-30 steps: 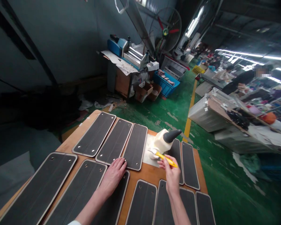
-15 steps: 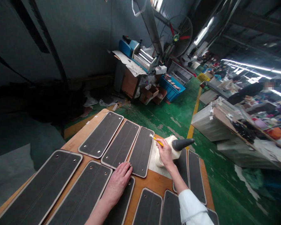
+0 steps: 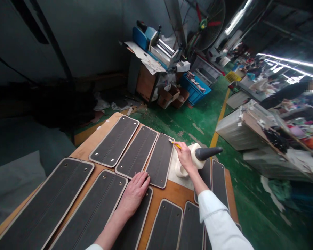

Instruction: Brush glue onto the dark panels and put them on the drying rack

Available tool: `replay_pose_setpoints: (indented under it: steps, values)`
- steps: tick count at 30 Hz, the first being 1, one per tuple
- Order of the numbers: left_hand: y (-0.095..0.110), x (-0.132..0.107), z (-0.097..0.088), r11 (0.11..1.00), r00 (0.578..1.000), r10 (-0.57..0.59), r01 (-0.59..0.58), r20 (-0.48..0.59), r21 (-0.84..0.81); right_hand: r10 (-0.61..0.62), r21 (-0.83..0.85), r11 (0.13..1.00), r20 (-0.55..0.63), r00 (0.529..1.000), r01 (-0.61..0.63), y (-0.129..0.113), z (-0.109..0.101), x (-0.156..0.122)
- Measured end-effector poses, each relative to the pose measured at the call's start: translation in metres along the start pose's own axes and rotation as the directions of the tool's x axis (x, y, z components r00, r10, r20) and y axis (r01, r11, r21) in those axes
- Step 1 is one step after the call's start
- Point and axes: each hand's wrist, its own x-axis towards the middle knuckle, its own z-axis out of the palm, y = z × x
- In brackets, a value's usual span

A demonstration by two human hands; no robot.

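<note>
Yellow-handled brush: in the right hand [image 3: 184,157], its short handle [image 3: 176,146] showing just beyond the fingers; the whitish bristles [image 3: 170,140] are over the far right corner of a dark panel [image 3: 159,160], though whether they touch is too small to tell.
Right-hand grip: closed narrowly around the brush, fingers bunched near the bristle end.
Left-hand grip: holding nothing that shows; the left hand [image 3: 135,193] lies palm down, fingers loosely together, fingertips at the near edge of the far-row panels. How hard it presses, I cannot tell.
Brush handling: probably light and stiff in the handle, soft at the bristles; best pinched low on the handle, clear of the wet-looking tip.
Panel handling: likely thin, light and fairly stiff, with a smooth face; the pale edging and near end look the safest places to steady it, away from the coated spots.
Cream bottle: its body [image 3: 198,160] stands just beside the right hand, dark cone [image 3: 208,152] on top, a pale sheet [image 3: 182,182] by its base.
Wooden table [image 3: 169,193]: carries the panels in two rows, metal-ringed holes or studs near their ends.
</note>
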Motion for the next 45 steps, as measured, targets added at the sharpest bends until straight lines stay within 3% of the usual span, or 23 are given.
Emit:
replay_pose_setpoints:
  steps: [3,7,11,13,16,19,22,25,27,31,36,40,42,45]
  values:
    - [0.001,0.001,-0.003,1.000,1.000,-0.013,0.013,0.009,-0.014,-0.005,0.019,1.000,0.051,0.999,0.004,-0.009,-0.004,-0.019]
    - [0.002,0.002,-0.006,0.999,1.000,-0.025,0.026,0.008,-0.044,0.010,0.059,0.998,0.174,0.985,-0.020,-0.036,-0.020,-0.069]
    - [0.003,0.003,-0.007,0.998,1.000,-0.020,0.021,0.008,-0.059,0.025,0.127,0.989,0.341,0.940,-0.072,-0.074,-0.043,-0.132]
    - [0.003,0.003,-0.007,0.998,1.000,-0.018,0.018,0.007,-0.061,0.019,0.167,0.981,0.415,0.910,-0.096,-0.088,-0.052,-0.150]
    - [0.002,0.003,-0.006,0.998,1.000,-0.017,0.017,-0.007,-0.053,0.018,0.206,0.972,0.417,0.909,-0.113,-0.090,-0.057,-0.141]
    - [0.002,0.002,-0.004,0.999,1.000,-0.015,0.015,-0.005,-0.041,0.030,0.190,0.979,0.245,0.969,-0.078,-0.066,-0.046,-0.093]
    - [0.002,0.002,-0.003,0.999,1.000,-0.009,0.009,0.001,-0.036,0.008,0.120,0.993,0.085,0.996,-0.018,-0.036,-0.025,-0.033]
    - [0.001,0.002,-0.003,0.998,1.000,-0.014,0.014,-0.002,-0.054,-0.005,0.014,1.000,0.022,1.000,0.005,-0.017,-0.004,0.006]
    - [0.001,0.002,-0.003,0.997,1.000,-0.025,0.024,-0.011,-0.074,-0.002,-0.036,0.999,0.023,1.000,0.003,-0.014,0.006,0.014]
    - [0.001,0.002,-0.004,0.994,0.999,-0.032,0.030,-0.013,-0.103,-0.025,-0.051,0.998,0.098,0.995,0.030,-0.027,0.010,-0.011]
    - [0.001,0.003,-0.007,0.994,0.999,-0.039,0.037,-0.012,-0.105,-0.069,0.020,0.998,0.350,0.934,0.066,-0.076,-0.015,-0.097]
    - [0.001,0.002,-0.008,0.994,0.999,-0.035,0.035,0.005,-0.106,-0.041,0.102,0.995,0.498,0.866,-0.011,-0.112,-0.039,-0.155]
    - [0.001,0.002,-0.008,0.993,0.999,-0.038,0.039,0.012,-0.111,-0.024,0.151,0.987,0.501,0.865,-0.060,-0.117,-0.045,-0.156]
    - [0.001,0.002,-0.006,0.992,0.999,-0.047,0.048,0.010,-0.116,-0.003,0.180,0.981,0.371,0.929,-0.068,-0.103,-0.040,-0.120]
